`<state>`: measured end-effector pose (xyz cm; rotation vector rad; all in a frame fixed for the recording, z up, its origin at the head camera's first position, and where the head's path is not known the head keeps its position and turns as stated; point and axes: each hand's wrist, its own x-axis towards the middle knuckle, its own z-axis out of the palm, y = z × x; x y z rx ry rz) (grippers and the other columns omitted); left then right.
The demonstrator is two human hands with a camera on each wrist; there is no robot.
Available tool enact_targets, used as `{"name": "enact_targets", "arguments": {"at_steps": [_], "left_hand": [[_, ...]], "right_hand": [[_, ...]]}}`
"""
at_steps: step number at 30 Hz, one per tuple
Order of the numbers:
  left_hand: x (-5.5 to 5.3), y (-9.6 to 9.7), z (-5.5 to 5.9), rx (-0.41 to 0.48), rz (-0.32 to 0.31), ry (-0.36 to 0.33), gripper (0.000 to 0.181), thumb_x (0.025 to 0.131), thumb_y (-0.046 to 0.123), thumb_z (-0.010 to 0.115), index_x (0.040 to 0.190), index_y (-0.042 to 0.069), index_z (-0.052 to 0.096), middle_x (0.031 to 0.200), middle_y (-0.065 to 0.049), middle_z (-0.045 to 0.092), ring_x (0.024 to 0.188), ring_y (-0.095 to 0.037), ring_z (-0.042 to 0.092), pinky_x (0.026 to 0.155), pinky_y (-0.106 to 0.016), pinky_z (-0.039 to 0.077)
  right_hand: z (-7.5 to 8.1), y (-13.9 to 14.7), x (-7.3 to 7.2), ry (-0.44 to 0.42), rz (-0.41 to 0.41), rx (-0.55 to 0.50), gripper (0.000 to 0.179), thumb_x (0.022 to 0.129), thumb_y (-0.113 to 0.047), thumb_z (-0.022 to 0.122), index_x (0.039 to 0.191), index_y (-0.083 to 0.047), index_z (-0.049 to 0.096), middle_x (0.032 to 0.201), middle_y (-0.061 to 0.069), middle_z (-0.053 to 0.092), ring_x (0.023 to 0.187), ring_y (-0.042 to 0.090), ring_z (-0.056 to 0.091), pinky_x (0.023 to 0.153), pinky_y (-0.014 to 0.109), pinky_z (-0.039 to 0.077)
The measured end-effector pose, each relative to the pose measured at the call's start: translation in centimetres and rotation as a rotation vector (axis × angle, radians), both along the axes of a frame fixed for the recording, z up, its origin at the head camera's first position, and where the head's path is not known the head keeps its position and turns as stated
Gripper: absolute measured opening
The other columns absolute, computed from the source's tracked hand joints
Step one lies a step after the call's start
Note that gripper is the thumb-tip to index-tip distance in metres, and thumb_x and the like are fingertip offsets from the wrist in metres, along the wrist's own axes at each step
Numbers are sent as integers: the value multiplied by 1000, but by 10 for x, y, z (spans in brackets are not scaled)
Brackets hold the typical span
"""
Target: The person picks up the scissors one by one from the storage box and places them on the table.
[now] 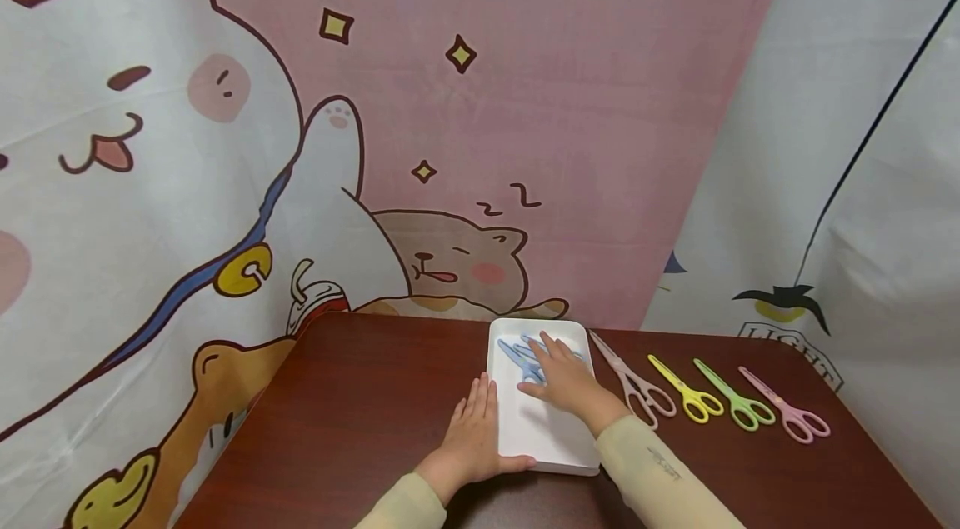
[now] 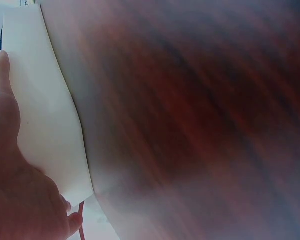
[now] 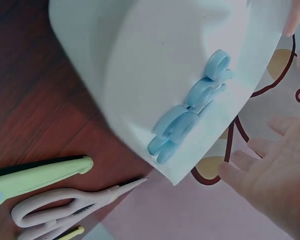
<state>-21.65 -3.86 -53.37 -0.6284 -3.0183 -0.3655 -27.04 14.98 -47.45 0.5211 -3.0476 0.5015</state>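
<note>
A shallow white tray (image 1: 540, 437) lies on the dark red-brown table, its length running away from me. Light blue scissors (image 1: 531, 375) are in its far half, their handles bunched together in the right wrist view. My left hand (image 1: 474, 433) rests along the tray's left side, fingers straight and pointing away, thumb stretched across the near end. Over the far half, my right hand (image 1: 564, 379) is spread above the blue scissors and covers part of them. In the right wrist view its fingers (image 3: 235, 172) are loosely extended, with nothing between them.
Right of the tray lie large pale pink scissors (image 1: 633, 383), then yellow scissors (image 1: 688, 391), green scissors (image 1: 735, 397) and pink scissors (image 1: 786, 408) in a row. A cartoon-printed cloth (image 1: 570, 137) hangs behind the table's far edge.
</note>
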Motion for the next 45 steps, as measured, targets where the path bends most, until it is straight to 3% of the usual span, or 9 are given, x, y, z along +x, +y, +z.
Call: {"name": "enact_targets", "arguments": {"at_steps": [6, 14, 32, 45], "left_hand": [[0, 0, -1, -11, 2, 3, 133, 60, 93, 43, 150, -2, 16, 157, -22, 10, 145, -32, 14, 111, -49, 28], [-1, 0, -1, -22, 3, 5, 134, 59, 93, 42, 149, -2, 16, 157, -23, 10, 145, -33, 15, 111, -49, 28], [-1, 0, -3, -13, 0, 14, 133, 60, 93, 41, 149, -2, 17, 157, -22, 11, 145, -33, 15, 111, -49, 28], [-1, 0, -3, -9, 2, 11, 133, 60, 93, 43, 149, -2, 16, 157, -22, 10, 145, -31, 15, 111, -48, 28]], "right_hand": [[-6, -2, -10, -63, -28, 0, 79, 85, -48, 64, 145, -5, 36, 152, 23, 26, 137, 45, 28, 105, 61, 29], [-17, -4, -18, -125, -43, -79, 77, 84, -40, 69, 144, -3, 38, 146, 26, 32, 131, 48, 33, 103, 61, 30], [-39, -14, -28, -45, -53, -3, 71, 78, -41, 75, 132, -1, 52, 133, 23, 48, 120, 41, 46, 101, 53, 38], [-40, -17, -22, -62, -98, 33, 70, 78, -41, 75, 126, 5, 55, 126, 25, 48, 113, 41, 46, 97, 54, 41]]}}
